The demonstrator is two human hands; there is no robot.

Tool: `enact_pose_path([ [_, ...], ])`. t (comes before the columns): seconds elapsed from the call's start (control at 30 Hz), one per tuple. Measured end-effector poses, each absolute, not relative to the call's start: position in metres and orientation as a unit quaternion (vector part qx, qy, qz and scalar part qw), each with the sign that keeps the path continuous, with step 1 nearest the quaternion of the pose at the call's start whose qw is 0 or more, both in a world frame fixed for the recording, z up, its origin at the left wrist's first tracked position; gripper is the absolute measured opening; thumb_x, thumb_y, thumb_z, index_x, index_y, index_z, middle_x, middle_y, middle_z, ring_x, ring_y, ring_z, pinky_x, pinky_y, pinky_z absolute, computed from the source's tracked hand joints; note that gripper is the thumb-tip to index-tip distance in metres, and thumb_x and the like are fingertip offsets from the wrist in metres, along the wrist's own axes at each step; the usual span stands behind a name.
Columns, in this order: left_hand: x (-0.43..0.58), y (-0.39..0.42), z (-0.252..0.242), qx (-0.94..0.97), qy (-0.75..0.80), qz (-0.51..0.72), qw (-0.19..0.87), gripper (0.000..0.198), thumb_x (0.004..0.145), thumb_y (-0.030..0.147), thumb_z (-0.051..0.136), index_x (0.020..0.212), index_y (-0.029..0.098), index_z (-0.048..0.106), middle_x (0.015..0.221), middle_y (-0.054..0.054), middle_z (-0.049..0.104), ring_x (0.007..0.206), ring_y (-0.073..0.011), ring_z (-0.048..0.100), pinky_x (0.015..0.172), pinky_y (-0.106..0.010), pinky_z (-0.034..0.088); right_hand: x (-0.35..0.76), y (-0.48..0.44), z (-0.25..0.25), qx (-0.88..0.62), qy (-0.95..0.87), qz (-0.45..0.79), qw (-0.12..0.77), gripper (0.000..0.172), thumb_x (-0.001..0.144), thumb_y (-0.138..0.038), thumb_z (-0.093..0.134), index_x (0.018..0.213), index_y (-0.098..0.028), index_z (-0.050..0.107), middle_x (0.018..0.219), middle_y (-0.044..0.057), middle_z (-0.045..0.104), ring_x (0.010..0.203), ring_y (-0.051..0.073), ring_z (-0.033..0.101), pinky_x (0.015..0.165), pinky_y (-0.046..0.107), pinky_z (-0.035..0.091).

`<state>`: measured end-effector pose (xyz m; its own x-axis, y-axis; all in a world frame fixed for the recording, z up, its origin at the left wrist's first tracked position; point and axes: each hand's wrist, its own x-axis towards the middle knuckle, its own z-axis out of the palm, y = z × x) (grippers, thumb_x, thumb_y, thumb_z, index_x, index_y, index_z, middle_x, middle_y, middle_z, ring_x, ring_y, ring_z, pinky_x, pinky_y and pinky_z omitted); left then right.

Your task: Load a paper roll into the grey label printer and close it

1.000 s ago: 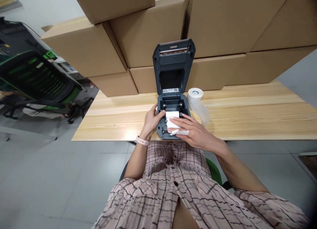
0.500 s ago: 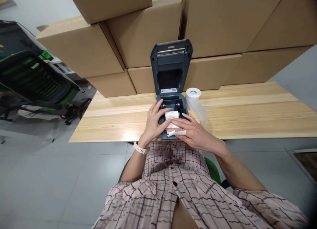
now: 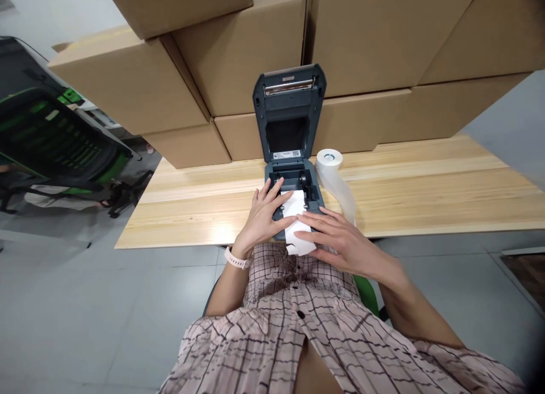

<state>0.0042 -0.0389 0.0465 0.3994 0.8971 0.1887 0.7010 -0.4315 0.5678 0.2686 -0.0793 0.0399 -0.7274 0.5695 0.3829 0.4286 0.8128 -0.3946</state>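
Note:
A dark grey label printer [image 3: 290, 121] stands on the table with its lid raised. Across its front lies a strip of white paper [image 3: 293, 219], its torn end hanging past the front edge. My left hand [image 3: 264, 217] rests over the printer's left side, fingers spread, with fingertips at the strip's left edge. From the right, my right hand [image 3: 340, 239] reaches over the strip with its fingers stretched out flat on it. Behind the right hand, a roll of white labels [image 3: 330, 160] sits beside the printer, its loose tail trailing forward along the table.
Large cardboard boxes [image 3: 238, 65] are stacked along the back of the wooden table [image 3: 426, 195]. An office chair [image 3: 55, 144] stands on the floor to the left, with part of another person [image 3: 63, 198] low behind it.
The paper strip's front end, earlier folded up under my right fingers, now lies flatter and farther forward over the edge. My right hand has shifted slightly toward me and its fingers have spread.

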Motion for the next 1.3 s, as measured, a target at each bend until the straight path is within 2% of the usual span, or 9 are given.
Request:
enact_pose_path([
  [0.1,0.004,-0.053,0.045,0.826,0.480,0.237,0.177,0.057,0.097,0.044,0.073,0.151,0.030,0.060,0.180,-0.010,0.030,0.171,-0.0382,0.015,0.133,-0.074,0.017,0.283,-0.071,0.059,-0.260,-0.899,0.192,0.295,0.039,0.105,-0.038,0.065,0.144,-0.037,0.067,0.156,0.001,0.065,0.146,0.026,0.061,0.125,0.059,0.049],
  [0.3,0.001,-0.097,0.040,0.879,0.395,0.206,0.172,0.078,0.096,0.055,0.072,0.164,0.033,0.042,0.169,-0.014,0.050,0.168,-0.0347,0.029,0.135,-0.073,0.008,0.288,0.044,0.101,-0.372,-0.711,0.176,0.570,0.043,0.112,-0.048,0.053,0.150,-0.030,0.061,0.160,0.005,0.062,0.150,0.024,0.058,0.126,0.054,0.049],
  [0.43,0.000,-0.115,0.032,0.887,0.394,0.203,0.130,0.103,0.085,0.055,0.084,0.169,0.032,0.030,0.170,-0.016,0.049,0.166,-0.0354,0.033,0.135,-0.073,0.009,0.262,0.146,0.126,-0.370,-0.655,0.339,0.565,0.064,0.114,-0.057,0.017,0.151,-0.020,0.054,0.169,0.009,0.049,0.148,0.013,0.057,0.116,0.031,0.050],
  [0.53,0.006,-0.114,0.021,0.879,0.407,0.238,0.067,0.081,0.092,0.030,0.079,0.163,0.030,0.040,0.161,-0.014,0.060,0.159,-0.0331,0.045,0.134,-0.072,0.018,0.242,0.184,0.144,-0.332,-0.653,0.408,0.544,0.093,0.105,-0.061,-0.008,0.136,-0.016,0.066,0.162,0.002,0.058,0.142,0.014,0.062,0.102,0.022,0.055],
  [0.7,0.021,-0.103,0.010,0.845,0.403,0.350,-0.034,0.046,0.092,0.007,0.059,0.131,0.029,0.066,0.136,-0.008,0.075,0.134,-0.0275,0.064,0.126,-0.063,0.040,0.231,0.149,0.142,-0.301,-0.678,0.330,0.584,0.084,0.108,-0.066,0.003,0.153,-0.018,0.056,0.148,0.001,0.071,0.142,0.015,0.063,0.111,0.028,0.052],
  [0.8,0.025,-0.108,0.007,0.817,0.393,0.417,-0.065,0.035,0.091,0.015,0.066,0.123,0.029,0.068,0.136,-0.010,0.072,0.135,-0.0294,0.062,0.120,-0.059,0.048,0.236,0.085,0.121,-0.277,-0.708,0.224,0.610,0.071,0.113,-0.065,0.017,0.147,-0.023,0.064,0.144,0.002,0.073,0.140,0.020,0.065,0.124,0.044,0.048],
  [0.97,0.020,-0.127,-0.001,0.736,0.393,0.541,-0.103,0.045,0.093,0.037,0.071,0.137,0.032,0.062,0.142,-0.009,0.064,0.137,-0.0301,0.058,0.118,-0.053,0.052,0.247,-0.019,0.077,-0.317,-0.761,0.131,0.550,0.052,0.113,-0.056,0.030,0.137,-0.035,0.072,0.141,0.003,0.074,0.141,0.029,0.063,0.123,0.060,0.049],
  [1.13,0.023,-0.111,0.007,0.637,0.471,0.611,0.006,0.042,0.107,0.042,0.046,0.146,0.033,0.056,0.159,-0.008,0.052,0.153,-0.0299,0.048,0.127,-0.056,0.040,0.246,-0.059,0.041,-0.359,-0.783,0.112,0.496,0.036,0.110,-0.029,0.046,0.127,-0.029,0.078,0.135,0.007,0.077,0.138,0.029,0.065,0.117,0.058,0.053],
  [1.3,0.034,-0.079,0.020,0.522,0.513,0.610,0.303,0.069,0.096,0.058,0.068,0.158,0.035,0.045,0.173,-0.008,0.040,0.164,-0.0330,0.034,0.134,-0.052,0.031,0.237,-0.064,0.022,-0.356,-0.749,0.121,0.546,0.031,0.106,-0.023,0.056,0.125,-0.032,0.078,0.134,0.004,0.078,0.138,0.028,0.066,0.118,0.058,0.052],
])
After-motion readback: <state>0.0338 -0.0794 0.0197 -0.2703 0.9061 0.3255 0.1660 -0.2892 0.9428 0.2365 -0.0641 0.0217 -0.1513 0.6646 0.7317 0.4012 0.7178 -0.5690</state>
